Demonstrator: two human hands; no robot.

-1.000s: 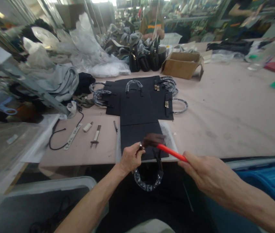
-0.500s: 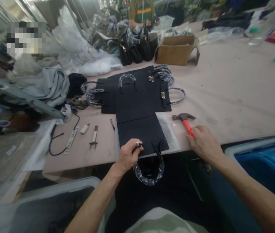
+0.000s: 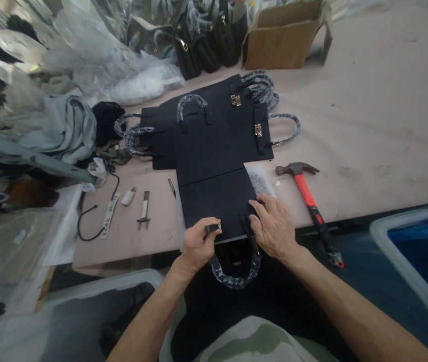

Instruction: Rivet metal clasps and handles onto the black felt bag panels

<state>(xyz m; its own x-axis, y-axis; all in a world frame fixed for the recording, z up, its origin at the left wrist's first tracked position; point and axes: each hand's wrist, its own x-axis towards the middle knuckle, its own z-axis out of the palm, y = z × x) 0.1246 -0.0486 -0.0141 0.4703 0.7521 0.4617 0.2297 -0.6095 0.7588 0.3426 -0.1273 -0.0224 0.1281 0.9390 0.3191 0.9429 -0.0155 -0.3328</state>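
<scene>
At the tabletop's (image 3: 353, 125) near edge, the black panel (image 3: 216, 198) lies beneath your left hand (image 3: 197, 245), clamped on a small tool (image 3: 211, 228), and your right hand (image 3: 274, 226), fingers parted.

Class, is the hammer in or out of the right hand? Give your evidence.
Out: the hammer lies apart from the right hand, its head on the table and its handle jutting past the edge.

Pale pinkish worktable (image 3: 368, 125), smudged at right; grey bar (image 3: 36, 155) slanting across left.
</scene>
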